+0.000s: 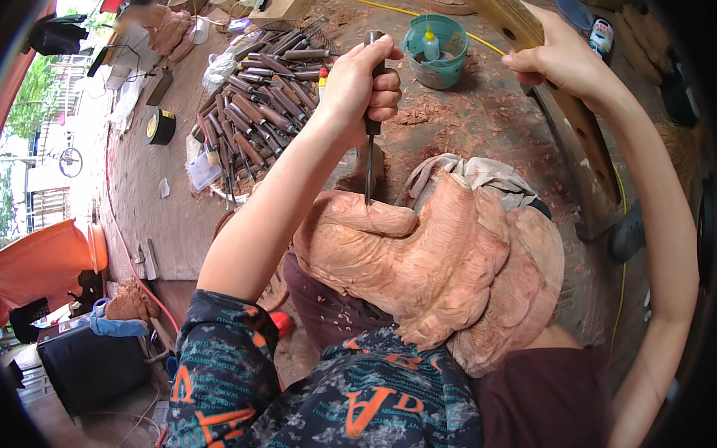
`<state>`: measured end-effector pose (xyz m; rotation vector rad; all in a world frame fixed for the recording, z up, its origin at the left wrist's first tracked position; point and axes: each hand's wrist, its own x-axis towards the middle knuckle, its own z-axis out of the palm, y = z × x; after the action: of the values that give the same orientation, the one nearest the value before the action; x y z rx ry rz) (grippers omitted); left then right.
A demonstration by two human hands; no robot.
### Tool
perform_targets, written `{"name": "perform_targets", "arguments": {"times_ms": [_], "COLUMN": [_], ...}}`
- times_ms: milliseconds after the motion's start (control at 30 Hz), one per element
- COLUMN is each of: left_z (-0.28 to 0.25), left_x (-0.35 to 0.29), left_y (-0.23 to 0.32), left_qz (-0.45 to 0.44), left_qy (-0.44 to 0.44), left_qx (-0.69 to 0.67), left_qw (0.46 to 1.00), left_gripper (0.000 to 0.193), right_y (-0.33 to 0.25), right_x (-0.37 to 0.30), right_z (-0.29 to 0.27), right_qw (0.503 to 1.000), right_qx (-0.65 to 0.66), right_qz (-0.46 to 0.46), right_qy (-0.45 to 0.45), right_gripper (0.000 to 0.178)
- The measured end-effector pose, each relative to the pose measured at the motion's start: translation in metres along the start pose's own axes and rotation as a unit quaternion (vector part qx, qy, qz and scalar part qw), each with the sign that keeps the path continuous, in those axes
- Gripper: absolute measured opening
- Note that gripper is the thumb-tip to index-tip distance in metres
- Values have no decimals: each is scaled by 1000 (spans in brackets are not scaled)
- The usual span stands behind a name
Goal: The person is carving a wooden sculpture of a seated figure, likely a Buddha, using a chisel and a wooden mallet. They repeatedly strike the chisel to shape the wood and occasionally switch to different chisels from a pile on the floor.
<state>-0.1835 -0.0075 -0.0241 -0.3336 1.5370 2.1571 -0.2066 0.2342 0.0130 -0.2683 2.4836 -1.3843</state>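
My left hand (361, 90) is wrapped round the dark handle of a carving chisel (369, 165), held upright with its metal tip against the rounded upper edge of a reddish wood carving (397, 261). The carving, cut with flowing folds and grooves, leans over my lap. My right hand (560, 61) is raised at the upper right, its fingers curled beside a long wooden bar with holes (504, 20). What it grips is hard to make out. A grey cloth (498, 177) is bunched behind the carving.
A large pile of chisels with brown handles (260, 102) lies at the left. A green bucket (437, 53) holds a small bottle (430, 43). A black round tin (161, 127) and a red cord (125, 236) lie further left. Wood chips litter the work surface.
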Motion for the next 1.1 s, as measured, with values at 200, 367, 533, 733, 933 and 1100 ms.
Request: {"name": "perform_targets", "arguments": {"times_ms": [200,367,533,733,933,1100], "left_z": [6,-3,5,20,19,17], "left_x": [9,21,16,0,-6,-10], "left_y": [-3,-17,-13,-4,-2,-2], "left_qz": [-53,-153,-98,-26,14,39], "left_qy": [-21,-48,-40,-18,-12,6], "left_qx": [39,-15,39,86,87,87], "left_qw": [998,987,994,996,996,995], "left_gripper": [23,22,21,19,19,18], "right_y": [11,23,24,23,20,13], "right_x": [5,7,2,3,1,-3], "right_z": [4,14,22,21,9,7], "right_qw": [996,995,992,994,998,986], "right_qx": [69,47,-52,-48,-55,-146], "right_qz": [50,72,36,88,12,-82], "right_qy": [5,-46,-111,-43,-9,-16], "right_gripper": [30,23,31,38,48,49]}}
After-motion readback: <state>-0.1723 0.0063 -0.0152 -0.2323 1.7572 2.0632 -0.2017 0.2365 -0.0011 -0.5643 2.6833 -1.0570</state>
